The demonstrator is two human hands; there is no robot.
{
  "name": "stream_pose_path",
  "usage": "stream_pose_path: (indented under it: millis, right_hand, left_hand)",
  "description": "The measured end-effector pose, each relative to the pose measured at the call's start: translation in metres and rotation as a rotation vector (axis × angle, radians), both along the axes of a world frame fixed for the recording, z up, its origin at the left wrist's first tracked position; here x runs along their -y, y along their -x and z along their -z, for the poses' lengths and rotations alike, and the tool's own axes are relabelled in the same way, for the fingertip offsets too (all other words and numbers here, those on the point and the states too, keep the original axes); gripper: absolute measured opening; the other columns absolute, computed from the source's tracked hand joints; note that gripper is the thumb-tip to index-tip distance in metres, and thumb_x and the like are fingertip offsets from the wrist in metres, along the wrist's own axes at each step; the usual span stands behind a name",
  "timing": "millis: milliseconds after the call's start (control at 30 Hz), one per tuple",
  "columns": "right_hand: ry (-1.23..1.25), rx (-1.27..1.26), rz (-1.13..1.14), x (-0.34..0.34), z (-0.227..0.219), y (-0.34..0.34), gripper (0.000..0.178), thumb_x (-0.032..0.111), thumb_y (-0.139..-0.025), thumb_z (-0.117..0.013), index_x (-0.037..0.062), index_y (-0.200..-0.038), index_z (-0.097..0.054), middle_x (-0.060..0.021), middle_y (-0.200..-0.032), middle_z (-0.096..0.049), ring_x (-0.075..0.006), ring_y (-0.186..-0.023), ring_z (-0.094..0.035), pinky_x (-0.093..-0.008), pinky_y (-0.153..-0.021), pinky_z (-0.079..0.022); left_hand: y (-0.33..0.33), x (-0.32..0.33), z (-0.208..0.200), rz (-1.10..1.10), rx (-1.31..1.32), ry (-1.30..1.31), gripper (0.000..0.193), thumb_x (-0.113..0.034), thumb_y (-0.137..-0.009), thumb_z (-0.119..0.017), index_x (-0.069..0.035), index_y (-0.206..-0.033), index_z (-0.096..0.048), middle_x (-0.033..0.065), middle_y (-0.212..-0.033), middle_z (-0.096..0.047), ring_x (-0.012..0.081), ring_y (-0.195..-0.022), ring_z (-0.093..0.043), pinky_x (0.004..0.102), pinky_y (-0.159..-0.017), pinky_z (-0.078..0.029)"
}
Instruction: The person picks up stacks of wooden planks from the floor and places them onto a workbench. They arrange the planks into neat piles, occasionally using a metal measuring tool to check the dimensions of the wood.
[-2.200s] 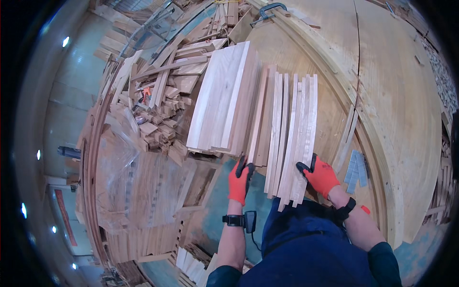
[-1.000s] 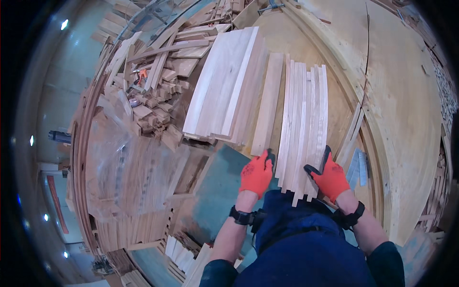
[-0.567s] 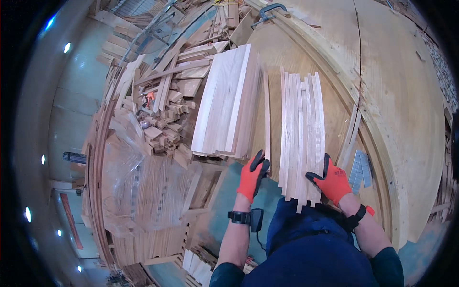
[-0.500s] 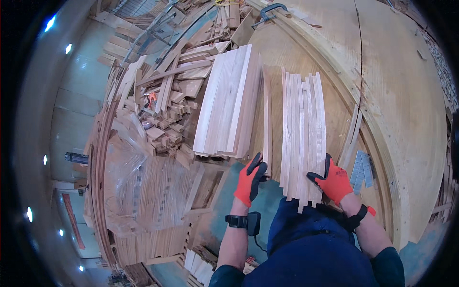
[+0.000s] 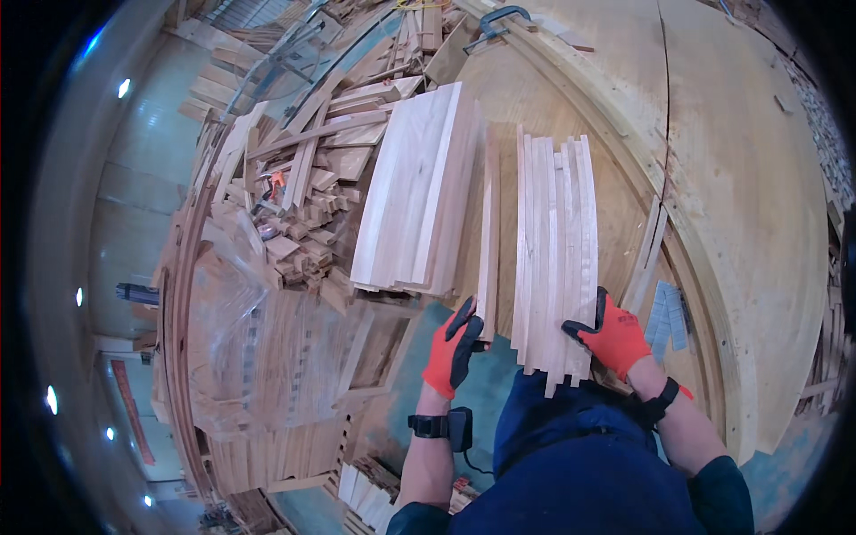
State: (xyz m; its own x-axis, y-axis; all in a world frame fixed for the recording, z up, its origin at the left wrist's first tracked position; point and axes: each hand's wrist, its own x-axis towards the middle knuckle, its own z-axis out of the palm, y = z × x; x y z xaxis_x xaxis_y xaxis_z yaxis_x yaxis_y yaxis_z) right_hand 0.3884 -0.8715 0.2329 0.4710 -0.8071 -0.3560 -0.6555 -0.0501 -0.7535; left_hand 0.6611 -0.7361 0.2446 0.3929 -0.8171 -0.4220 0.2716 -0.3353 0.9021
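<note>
My left hand (image 5: 452,349), in a red glove with dark palm and fingers, is closed at the near end of a single narrow wooden strip (image 5: 489,234). To the right, several similar pale strips (image 5: 555,259) lie side by side in a bundle, their near ends uneven and jutting out over the bench edge by my waist. My right hand (image 5: 613,339), gloved alike, grips the bundle's near right side, its thumb lying on top. The fingers on the outer side are partly hidden. A gap separates the single strip from the bundle.
A tall stack of wider planed boards (image 5: 412,192) stands left of the single strip. Farther left lies a jumbled heap of offcuts (image 5: 308,236), with plastic-wrapped wood (image 5: 236,357) nearer. Nail strips (image 5: 667,316) rest right of my right hand; a blue clamp (image 5: 499,25) is at the far edge.
My left hand has shifted slightly left and toward me, and the single strip's near end has come with it. My right hand keeps its place on the bundle. The whole view has shifted slightly.
</note>
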Motion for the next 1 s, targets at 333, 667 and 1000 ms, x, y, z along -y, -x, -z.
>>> stream_pose_path:
  millis: [333,667,1000]
  right_hand:
    - [0.036,-0.039,0.0,-0.001,0.01,-0.001,0.076,0.052,-0.081,-0.075,-0.0004,-0.13,-0.049,-0.0228,-0.109,-0.069,-0.0388,-0.101,-0.067,-0.0446,-0.088,-0.052]
    - [-0.004,0.004,0.009,0.0,0.008,0.001,0.077,0.051,-0.082,-0.074,-0.0004,-0.133,-0.048,-0.0233,-0.109,-0.069,-0.0391,-0.101,-0.066,-0.0448,-0.089,-0.052]
    - [0.029,-0.047,0.006,-0.001,0.015,0.001,0.079,0.052,-0.082,-0.073,-0.0025,-0.134,-0.047,-0.0251,-0.111,-0.068,-0.0396,-0.103,-0.066,-0.045,-0.091,-0.051]
  left_hand:
    - [-0.003,-0.011,0.012,-0.004,-0.099,-0.006,0.052,-0.019,-0.103,-0.054,-0.009,-0.152,-0.039,0.0085,-0.142,-0.052,0.0231,-0.106,-0.063,0.0392,-0.078,-0.057]
    - [-0.009,-0.015,0.012,0.024,-0.262,0.068,0.055,-0.026,-0.105,-0.049,-0.011,-0.155,-0.032,0.0104,-0.139,-0.054,0.0281,-0.108,-0.064,0.0403,-0.079,-0.058]
    - [-0.011,-0.013,0.008,0.044,-0.264,0.065,0.056,-0.029,-0.106,-0.047,-0.012,-0.156,-0.029,0.0147,-0.136,-0.056,0.033,-0.107,-0.066,0.0403,-0.075,-0.058]
